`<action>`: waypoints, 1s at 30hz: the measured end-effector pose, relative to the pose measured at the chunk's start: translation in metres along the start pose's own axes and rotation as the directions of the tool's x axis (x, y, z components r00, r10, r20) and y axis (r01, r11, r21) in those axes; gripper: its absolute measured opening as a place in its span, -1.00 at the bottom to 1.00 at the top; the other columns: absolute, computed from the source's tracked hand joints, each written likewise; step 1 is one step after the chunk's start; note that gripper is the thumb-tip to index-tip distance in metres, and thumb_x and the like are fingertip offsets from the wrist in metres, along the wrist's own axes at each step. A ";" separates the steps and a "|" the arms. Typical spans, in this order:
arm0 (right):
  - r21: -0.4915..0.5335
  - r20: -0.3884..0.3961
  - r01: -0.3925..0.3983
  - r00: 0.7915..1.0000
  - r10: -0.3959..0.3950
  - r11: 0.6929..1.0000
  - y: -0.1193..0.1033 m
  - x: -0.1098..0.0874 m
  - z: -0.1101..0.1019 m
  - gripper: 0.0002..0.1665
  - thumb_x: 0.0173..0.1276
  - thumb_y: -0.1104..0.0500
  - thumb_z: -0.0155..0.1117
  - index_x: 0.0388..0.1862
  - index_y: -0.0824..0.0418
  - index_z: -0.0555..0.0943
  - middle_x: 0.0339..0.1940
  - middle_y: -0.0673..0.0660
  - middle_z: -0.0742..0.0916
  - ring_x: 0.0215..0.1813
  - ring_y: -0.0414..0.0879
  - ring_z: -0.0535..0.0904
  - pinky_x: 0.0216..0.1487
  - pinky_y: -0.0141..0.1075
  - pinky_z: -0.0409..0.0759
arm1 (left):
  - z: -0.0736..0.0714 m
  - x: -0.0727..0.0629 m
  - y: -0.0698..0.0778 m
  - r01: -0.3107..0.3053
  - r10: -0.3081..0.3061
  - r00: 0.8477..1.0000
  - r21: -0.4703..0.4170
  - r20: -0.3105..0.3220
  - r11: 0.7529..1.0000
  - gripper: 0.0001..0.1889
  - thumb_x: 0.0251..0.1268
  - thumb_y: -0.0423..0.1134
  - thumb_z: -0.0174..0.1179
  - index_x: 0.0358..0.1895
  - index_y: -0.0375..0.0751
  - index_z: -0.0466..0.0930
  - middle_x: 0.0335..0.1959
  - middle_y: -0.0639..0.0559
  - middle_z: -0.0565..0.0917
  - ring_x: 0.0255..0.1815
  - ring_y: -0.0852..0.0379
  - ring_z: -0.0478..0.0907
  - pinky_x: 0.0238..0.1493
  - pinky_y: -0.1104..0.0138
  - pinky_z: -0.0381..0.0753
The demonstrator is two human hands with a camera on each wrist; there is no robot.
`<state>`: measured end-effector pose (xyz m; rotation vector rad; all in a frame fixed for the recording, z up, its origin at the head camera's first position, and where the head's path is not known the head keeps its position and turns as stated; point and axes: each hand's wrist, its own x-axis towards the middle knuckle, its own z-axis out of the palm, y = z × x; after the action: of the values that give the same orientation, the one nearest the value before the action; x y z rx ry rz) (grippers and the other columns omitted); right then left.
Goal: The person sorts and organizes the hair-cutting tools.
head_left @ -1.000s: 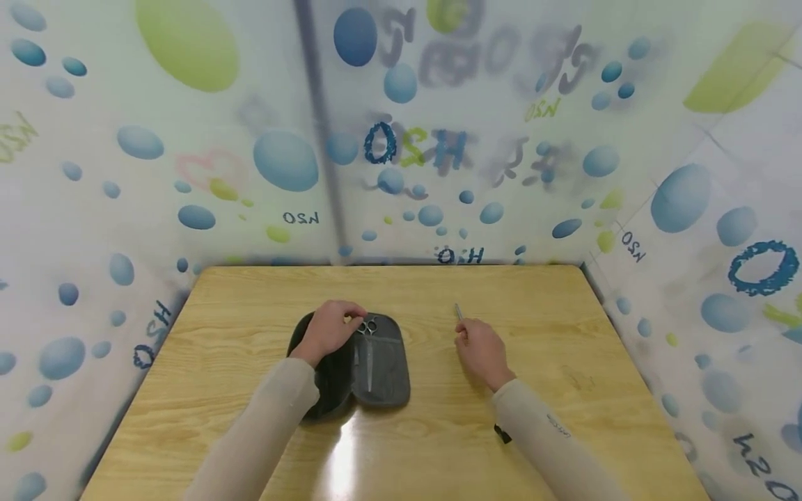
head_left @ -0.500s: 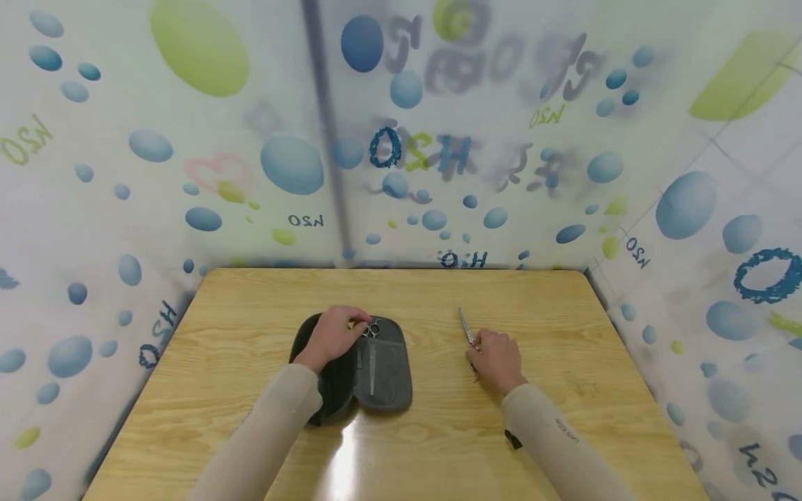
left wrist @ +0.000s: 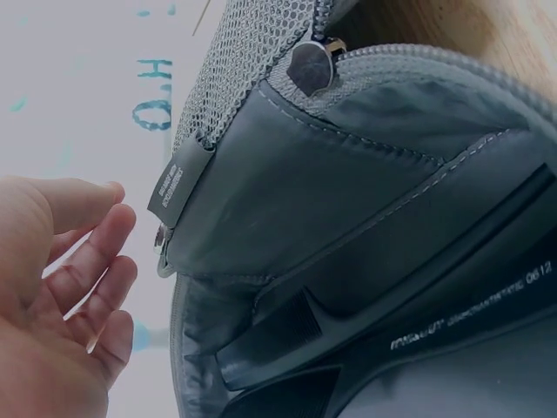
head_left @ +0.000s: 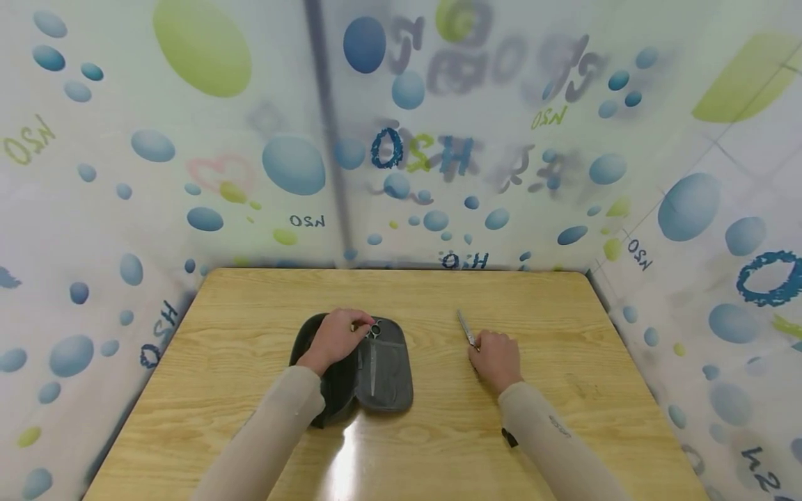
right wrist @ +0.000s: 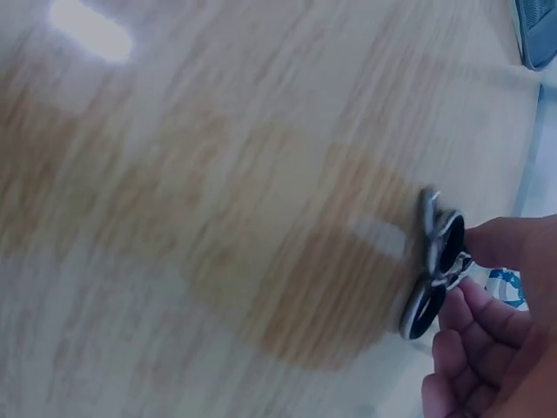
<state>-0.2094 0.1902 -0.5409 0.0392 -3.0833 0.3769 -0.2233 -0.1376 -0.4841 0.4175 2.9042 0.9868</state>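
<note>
My right hand [head_left: 495, 358] grips a pair of silver scissors [head_left: 465, 327] over the wooden table, the blades pointing away from me. In the right wrist view their dark-lined finger rings [right wrist: 426, 313] stick out of the grip. My left hand [head_left: 338, 337] is over the dark grey zip case [head_left: 385, 390], which lies unfolded. Its fingertips overlap one handle ring of another pair of scissors [head_left: 376, 330], tucked in the case's right half. In the left wrist view, its thumb and fingers are loosely curled beside the case edge, with nothing visible between them. Black combs [left wrist: 470, 305] lie in the case's deeper half.
The wooden table [head_left: 438, 452] runs back to a wall [head_left: 532, 209] printed with blue and green ovals. A slim pale tool [head_left: 373, 369] sits behind the case's right pocket. A small black object [head_left: 509, 437] shows beside my right sleeve.
My right hand has come nearer to me with the scissors, then stays nearly still; more of their blades shows than a second ago. My left fingertips have shifted slightly right, covering one scissors ring.
</note>
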 end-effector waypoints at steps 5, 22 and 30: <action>0.026 0.030 -0.019 0.999 0.018 0.999 0.001 0.000 -0.003 -0.79 0.19 0.07 0.30 -0.36 0.21 0.70 -0.44 0.10 0.74 -0.40 -0.02 0.57 -0.21 -0.01 0.53 | 0.000 -0.001 0.001 -0.011 0.011 1.000 -0.001 -0.004 1.000 -0.82 0.37 -0.22 0.20 -0.08 -0.09 0.74 -0.09 0.04 0.74 -0.10 0.04 0.62 -0.04 0.08 0.58; 0.001 -0.054 0.059 0.997 -0.059 0.998 0.005 -0.004 -0.007 -0.88 0.17 0.09 0.31 -0.47 0.09 0.71 -0.57 -0.01 0.71 -0.49 -0.09 0.54 -0.05 0.02 0.48 | -0.003 0.001 0.004 -0.023 0.023 1.000 0.003 -0.012 1.000 -0.81 0.38 -0.21 0.19 -0.06 -0.10 0.74 -0.08 0.03 0.75 -0.08 0.02 0.63 -0.01 0.07 0.58; -0.018 -0.091 0.209 0.973 -0.210 0.978 -0.001 -0.005 -0.005 -0.95 0.16 0.07 0.41 -0.45 -0.01 0.76 -0.46 -0.07 0.78 -0.30 -0.05 0.63 0.20 0.08 0.38 | -0.002 0.005 0.014 -0.059 0.058 0.998 -0.033 -0.008 0.998 -0.81 0.38 -0.25 0.18 -0.05 -0.10 0.73 -0.06 0.02 0.75 -0.04 0.03 0.67 0.01 0.08 0.61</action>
<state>-0.2040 0.1905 -0.5364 0.3338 -2.9499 0.3446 -0.2251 -0.1265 -0.4735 0.5006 2.8928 1.0455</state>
